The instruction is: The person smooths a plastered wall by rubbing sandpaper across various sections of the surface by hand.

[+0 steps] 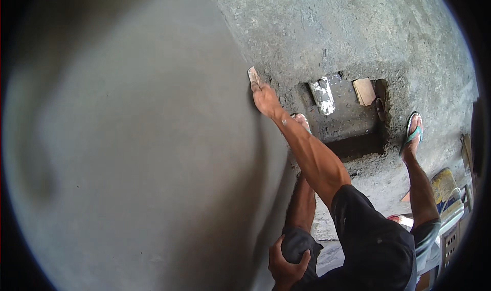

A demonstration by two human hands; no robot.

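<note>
My right hand (266, 100) is closed on a pale, narrow flat tool (253, 75) at the bottom edge of a smooth grey plastered wall (153, 117). The tool's exact kind is hard to make out, since fingers cover part of it. The right arm stretches forward past a rectangular pit in the floor. My left hand (287, 268) is wrapped over my bent left knee (296, 244), with thumb and fingers on either side.
Inside the pit lie a white-splashed rounded piece (323, 95) and a brown flat piece (364, 92). Its edges (391, 122) are rough and broken. My feet, in sandals (415, 127), straddle it. A yellow and blue container (444, 186) and a plastic chair (450, 247) stand at right.
</note>
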